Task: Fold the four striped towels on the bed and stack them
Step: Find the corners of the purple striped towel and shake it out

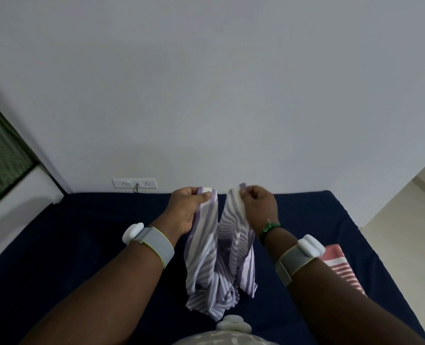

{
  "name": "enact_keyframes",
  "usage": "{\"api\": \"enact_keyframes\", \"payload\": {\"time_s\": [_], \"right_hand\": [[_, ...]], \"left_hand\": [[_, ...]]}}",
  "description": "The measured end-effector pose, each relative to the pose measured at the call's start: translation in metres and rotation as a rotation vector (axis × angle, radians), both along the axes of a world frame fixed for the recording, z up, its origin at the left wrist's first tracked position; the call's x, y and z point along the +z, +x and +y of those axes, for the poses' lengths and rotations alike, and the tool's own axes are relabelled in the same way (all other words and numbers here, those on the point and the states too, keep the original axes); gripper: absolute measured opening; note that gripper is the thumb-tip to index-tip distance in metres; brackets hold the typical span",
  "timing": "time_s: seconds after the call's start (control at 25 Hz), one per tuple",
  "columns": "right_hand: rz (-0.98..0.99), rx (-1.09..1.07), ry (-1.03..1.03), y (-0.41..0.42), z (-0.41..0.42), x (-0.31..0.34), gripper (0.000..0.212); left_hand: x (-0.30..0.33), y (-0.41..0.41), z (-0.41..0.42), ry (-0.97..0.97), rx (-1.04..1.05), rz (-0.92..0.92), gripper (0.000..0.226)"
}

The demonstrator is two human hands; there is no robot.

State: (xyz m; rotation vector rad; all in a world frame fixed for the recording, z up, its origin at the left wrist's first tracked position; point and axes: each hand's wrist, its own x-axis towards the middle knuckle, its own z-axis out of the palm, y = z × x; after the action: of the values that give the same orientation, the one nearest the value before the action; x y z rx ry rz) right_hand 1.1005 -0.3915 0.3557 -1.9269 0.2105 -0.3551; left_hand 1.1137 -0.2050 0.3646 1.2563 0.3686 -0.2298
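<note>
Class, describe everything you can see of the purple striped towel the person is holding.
The purple striped towel looks like thin soft cloth, white with purple stripes and a purple edge. It is unfolded and crumpled, hanging above the dark blue bed. The left hand and right hand each pinch a top corner, close together, so the middle sags in folds. Whether its lower end touches the bed cannot be told.

Bed [82, 245] has a dark navy sheet and sits pushed against the wall. A folded red-and-white striped towel [343, 267] lies flat on it near the right edge, partly hidden by an arm.
</note>
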Motion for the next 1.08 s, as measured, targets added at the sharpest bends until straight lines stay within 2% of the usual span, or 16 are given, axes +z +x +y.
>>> {"api": "enact_keyframes", "payload": {"time_s": [0.16, 0.24, 0.36, 0.56, 0.92, 1.08], "right_hand": [[-0.009, 0.000, -0.025, -0.003, 0.010, -0.004, 0.026], [0.002, 0.016, -0.019, -0.005, 0.018, -0.004, 0.022], [-0.028, 0.076, -0.057, -0.009, 0.029, -0.003, 0.019], [-0.147, 0.135, -0.196, -0.013, 0.046, 0.007, 0.021], [-0.205, 0.167, -0.407, -0.014, 0.054, 0.001, 0.026], [-0.245, 0.238, -0.478, -0.021, 0.062, -0.007, 0.021]], "left_hand": [[0.004, -0.006, -0.002, -0.044, 0.005, 0.073, 0.016], [0.003, -0.005, -0.004, -0.059, 0.020, 0.079, 0.020], [0.007, -0.009, -0.009, -0.072, 0.005, 0.059, 0.015], [0.011, -0.016, -0.017, -0.072, -0.011, 0.009, 0.019], [0.012, -0.024, -0.020, -0.077, 0.025, -0.025, 0.021], [0.016, -0.024, -0.022, -0.094, 0.078, -0.037, 0.019]]}}
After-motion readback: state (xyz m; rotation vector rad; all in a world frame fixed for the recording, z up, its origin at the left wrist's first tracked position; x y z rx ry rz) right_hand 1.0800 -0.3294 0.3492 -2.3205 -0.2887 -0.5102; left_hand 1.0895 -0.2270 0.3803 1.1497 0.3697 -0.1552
